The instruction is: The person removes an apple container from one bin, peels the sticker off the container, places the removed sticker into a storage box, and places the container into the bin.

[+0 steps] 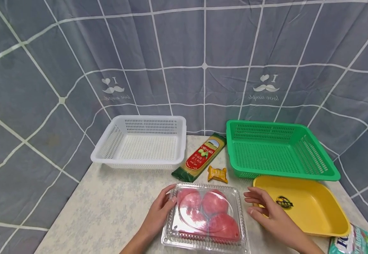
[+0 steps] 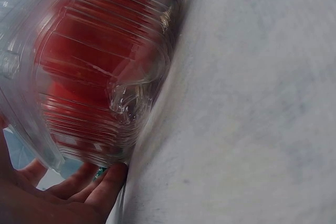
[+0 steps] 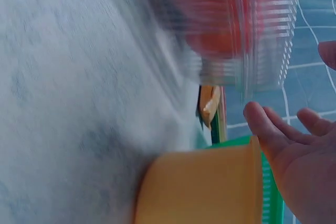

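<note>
A clear plastic clamshell box of several round red fruits lies on the table in front of me; their kind is hard to tell through the glossy lid. My left hand holds the box at its left edge, thumb by the lid rim. In the left wrist view, the fingers of that hand bend round the box's ribbed side, low by the tabletop. To the right of the box, apart from it, is my right hand, fingers loosely bent and holding nothing. The right wrist view shows a gap between that hand and the box.
Behind the box lie a small orange packet and a green-and-red pasta packet. A white basket stands back left, a green basket back right. A yellow basin adjoins my right hand; a teal bag lies beyond it.
</note>
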A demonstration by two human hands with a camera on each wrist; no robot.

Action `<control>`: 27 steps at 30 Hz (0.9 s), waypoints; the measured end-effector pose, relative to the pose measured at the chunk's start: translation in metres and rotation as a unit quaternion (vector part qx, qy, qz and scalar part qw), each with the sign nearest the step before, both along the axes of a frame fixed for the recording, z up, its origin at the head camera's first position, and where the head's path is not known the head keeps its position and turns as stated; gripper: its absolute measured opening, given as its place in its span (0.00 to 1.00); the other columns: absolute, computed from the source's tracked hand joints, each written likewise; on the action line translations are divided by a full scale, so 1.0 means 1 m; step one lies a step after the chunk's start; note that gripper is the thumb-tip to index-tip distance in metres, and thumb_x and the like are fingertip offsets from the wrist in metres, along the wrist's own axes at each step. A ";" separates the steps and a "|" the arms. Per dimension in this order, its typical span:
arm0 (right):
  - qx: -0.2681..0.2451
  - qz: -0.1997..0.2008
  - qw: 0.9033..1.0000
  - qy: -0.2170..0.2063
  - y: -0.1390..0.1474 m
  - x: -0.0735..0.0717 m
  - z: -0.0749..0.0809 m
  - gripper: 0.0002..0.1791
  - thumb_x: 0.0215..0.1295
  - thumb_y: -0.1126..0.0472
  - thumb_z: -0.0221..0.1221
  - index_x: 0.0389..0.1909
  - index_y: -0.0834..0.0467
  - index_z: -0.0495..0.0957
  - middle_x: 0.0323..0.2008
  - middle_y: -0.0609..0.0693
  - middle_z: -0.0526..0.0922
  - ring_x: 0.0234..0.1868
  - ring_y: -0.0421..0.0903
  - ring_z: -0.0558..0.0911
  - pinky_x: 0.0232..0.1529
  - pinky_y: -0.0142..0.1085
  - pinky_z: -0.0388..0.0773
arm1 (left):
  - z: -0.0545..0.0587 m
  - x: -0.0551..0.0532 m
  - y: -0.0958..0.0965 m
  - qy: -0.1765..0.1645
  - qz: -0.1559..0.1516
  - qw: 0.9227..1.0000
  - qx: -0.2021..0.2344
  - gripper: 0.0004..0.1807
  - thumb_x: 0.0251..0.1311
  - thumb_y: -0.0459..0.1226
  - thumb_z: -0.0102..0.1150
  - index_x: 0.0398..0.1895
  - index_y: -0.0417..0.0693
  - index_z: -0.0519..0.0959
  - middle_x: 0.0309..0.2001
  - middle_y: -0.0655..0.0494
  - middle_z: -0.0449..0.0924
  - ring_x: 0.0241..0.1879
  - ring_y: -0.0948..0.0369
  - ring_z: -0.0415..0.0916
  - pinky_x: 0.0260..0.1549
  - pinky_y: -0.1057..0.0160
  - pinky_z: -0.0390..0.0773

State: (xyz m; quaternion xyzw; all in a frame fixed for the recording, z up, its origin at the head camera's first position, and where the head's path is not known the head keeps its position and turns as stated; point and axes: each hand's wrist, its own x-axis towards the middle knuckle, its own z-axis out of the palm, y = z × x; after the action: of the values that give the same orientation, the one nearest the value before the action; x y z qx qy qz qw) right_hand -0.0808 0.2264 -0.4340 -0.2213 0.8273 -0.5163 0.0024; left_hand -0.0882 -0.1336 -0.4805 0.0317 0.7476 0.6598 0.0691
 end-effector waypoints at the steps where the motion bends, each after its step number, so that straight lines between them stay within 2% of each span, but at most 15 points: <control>1: -0.005 0.002 1.000 0.001 -0.002 0.001 -0.001 0.29 0.66 0.66 0.59 0.65 0.56 0.61 0.56 0.58 0.74 0.56 0.46 0.76 0.50 0.30 0.74 | 0.000 0.000 0.000 0.002 0.000 1.000 -0.001 0.26 0.70 0.49 0.50 0.69 0.60 0.63 0.61 0.47 0.71 0.53 0.54 0.74 0.44 0.60 0.76; 6: -0.004 -0.002 1.000 -0.022 -0.011 0.009 -0.004 0.32 0.67 0.63 0.59 0.68 0.56 0.57 0.62 0.59 0.69 0.60 0.48 0.73 0.52 0.36 0.74 | 0.000 -0.001 -0.001 0.002 -0.003 1.000 0.010 0.26 0.70 0.48 0.50 0.69 0.60 0.63 0.61 0.46 0.72 0.51 0.54 0.74 0.43 0.60 0.77; 10: 0.007 -0.029 0.998 -0.064 -0.020 0.015 -0.006 0.31 0.69 0.58 0.58 0.68 0.57 0.58 0.65 0.59 0.66 0.61 0.56 0.71 0.53 0.38 0.74 | 0.001 -0.001 -0.001 0.000 -0.003 1.000 0.013 0.26 0.70 0.49 0.50 0.69 0.60 0.63 0.60 0.46 0.72 0.51 0.54 0.75 0.43 0.60 0.77; 13: 0.010 -0.052 0.994 -0.098 -0.025 0.019 -0.010 0.31 0.69 0.56 0.58 0.68 0.54 0.58 0.65 0.60 0.65 0.62 0.60 0.70 0.53 0.37 0.73 | 0.000 -0.001 -0.001 0.000 -0.003 1.000 0.011 0.26 0.70 0.49 0.50 0.69 0.60 0.63 0.61 0.46 0.72 0.52 0.54 0.75 0.43 0.60 0.77; 19: -0.002 -0.079 0.982 -0.174 -0.035 0.022 -0.021 0.33 0.68 0.51 0.57 0.70 0.43 0.54 0.65 0.56 0.65 0.59 0.55 0.72 0.50 0.33 0.73 | 0.001 -0.001 -0.001 0.000 -0.005 1.000 0.014 0.26 0.70 0.49 0.49 0.69 0.60 0.63 0.61 0.46 0.71 0.52 0.54 0.74 0.44 0.60 0.77; 24: -0.043 -0.086 0.977 -0.191 -0.041 0.023 -0.028 0.34 0.69 0.54 0.57 0.70 0.43 0.52 0.66 0.58 0.64 0.62 0.52 0.68 0.51 0.31 0.72 | 0.001 -0.001 -0.001 0.004 -0.007 1.000 0.022 0.26 0.70 0.48 0.50 0.70 0.59 0.62 0.61 0.45 0.71 0.52 0.53 0.75 0.44 0.60 0.77; 27: -0.091 -0.081 0.970 -0.212 -0.041 0.024 -0.031 0.34 0.70 0.57 0.56 0.71 0.44 0.51 0.65 0.62 0.64 0.62 0.47 0.68 0.49 0.32 0.73 | 0.000 -0.001 0.000 0.004 -0.010 1.000 0.027 0.26 0.70 0.48 0.50 0.70 0.58 0.62 0.61 0.45 0.71 0.52 0.53 0.74 0.44 0.60 0.77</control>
State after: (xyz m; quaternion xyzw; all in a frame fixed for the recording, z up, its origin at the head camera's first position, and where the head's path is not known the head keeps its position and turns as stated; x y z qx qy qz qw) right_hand -0.0564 0.1849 -0.4654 -0.0386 0.7724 -0.6232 0.1163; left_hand -0.0893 -0.1332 -0.4805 0.0435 0.7293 0.6790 0.0718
